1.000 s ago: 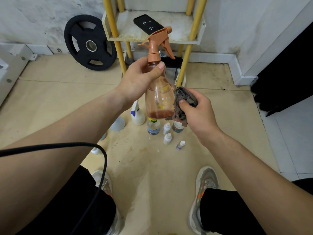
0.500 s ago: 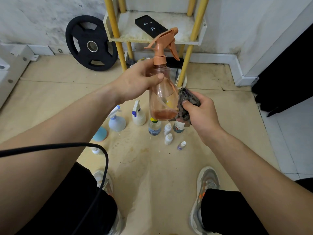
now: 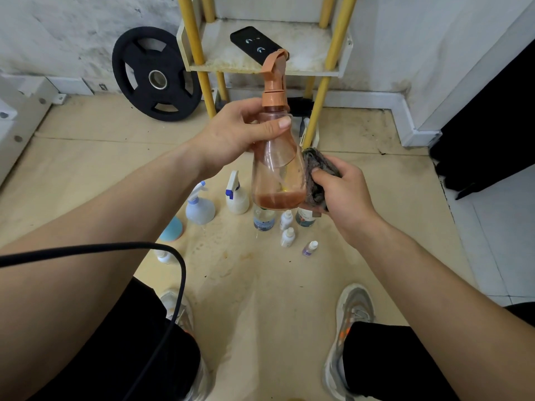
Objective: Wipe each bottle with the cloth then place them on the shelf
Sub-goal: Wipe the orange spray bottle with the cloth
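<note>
Head view: spray bottle (image 3: 278,169) held upright, just in front of the shelf (image 3: 309,53).
Left hand (image 3: 237,131): grips its neck.
Right hand (image 3: 344,195): pinches the cloth (image 3: 312,160) against its side.
Tip: probably best to rotate the bottle while wiping firmly.

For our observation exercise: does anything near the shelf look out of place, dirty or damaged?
A black remote lies on the shelf, odd for a bottle shelf; its board is stained, and a weight plate leans against the wall.

Beige floor (image 3: 260,299), small bottles (image 3: 286,227) standing, shelf (image 3: 304,53) bearing black remote (image 3: 254,44)
</note>
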Available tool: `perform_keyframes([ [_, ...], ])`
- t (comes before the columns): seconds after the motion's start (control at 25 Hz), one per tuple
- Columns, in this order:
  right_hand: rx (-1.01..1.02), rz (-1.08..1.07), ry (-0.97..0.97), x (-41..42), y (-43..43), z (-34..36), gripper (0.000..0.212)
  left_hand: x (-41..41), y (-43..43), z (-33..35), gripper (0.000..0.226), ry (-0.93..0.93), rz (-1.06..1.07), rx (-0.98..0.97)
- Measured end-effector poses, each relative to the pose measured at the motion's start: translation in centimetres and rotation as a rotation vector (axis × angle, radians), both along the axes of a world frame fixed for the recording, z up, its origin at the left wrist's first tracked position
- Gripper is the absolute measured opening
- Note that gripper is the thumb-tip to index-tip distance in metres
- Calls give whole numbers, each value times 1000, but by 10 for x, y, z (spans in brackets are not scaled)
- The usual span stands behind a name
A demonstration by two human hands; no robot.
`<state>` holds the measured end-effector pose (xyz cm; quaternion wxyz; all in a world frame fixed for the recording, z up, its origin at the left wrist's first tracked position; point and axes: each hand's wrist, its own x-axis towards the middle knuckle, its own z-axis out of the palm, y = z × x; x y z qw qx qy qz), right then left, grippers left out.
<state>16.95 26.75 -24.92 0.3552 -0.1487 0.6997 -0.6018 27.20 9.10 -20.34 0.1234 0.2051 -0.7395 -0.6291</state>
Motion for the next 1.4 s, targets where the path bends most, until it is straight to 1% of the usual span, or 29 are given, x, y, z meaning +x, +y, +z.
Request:
perform_keyframes([
  [0.24, 14, -5, 2, 1, 1, 6, 27, 0, -3, -2, 49, -14, -7, 8],
  [0.32, 35, -1, 46, 2, 0, 9, 26, -1, -3, -2, 45, -10, 16, 16],
  [0.36, 59, 8, 130, 3, 0, 11, 26, -1, -2, -2, 43, -7, 36, 21],
  [0.44, 72, 44, 398, 7, 0, 17, 31, -3, 2, -3, 39, 1, 88, 29],
  [0.52, 18, 107, 660, 15, 0, 26, 41, -5, 10, -6, 32, 6, 150, 43],
  [0.6, -22, 140, 844, 21, -2, 26, 47, -7, 20, -9, 29, -4, 195, 91],
  [0.76, -43, 157, 1070, 24, -2, 10, 49, -6, 27, -4, 24, -30, 301, 192],
  [0.92, 15, 325, 1272, 39, 12, -17, 46, -1, 13, 0, 28, -84, 482, 216],
  [1.0, 28, 326, 1285, 37, 12, -15, 45, 0, 14, -2, 28, -111, 485, 237],
  [1.08, -5, 258, 1232, 31, 5, -5, 44, -2, 24, -4, 29, -110, 441, 276],
  [1.2, -11, 144, 990, 20, -4, 11, 42, -4, 38, -10, 35, -126, 387, 303],
  [1.32, 49, 94, 749, 16, -5, 16, 36, -4, 38, -8, 28, -121, 438, 294],
  [1.36, 55, 95, 725, 17, -3, 15, 36, -4, 36, -6, 26, -118, 469, 291],
  [1.4, 45, 112, 757, 20, 0, 12, 37, -4, 32, -5, 27, -120, 506, 296],
])
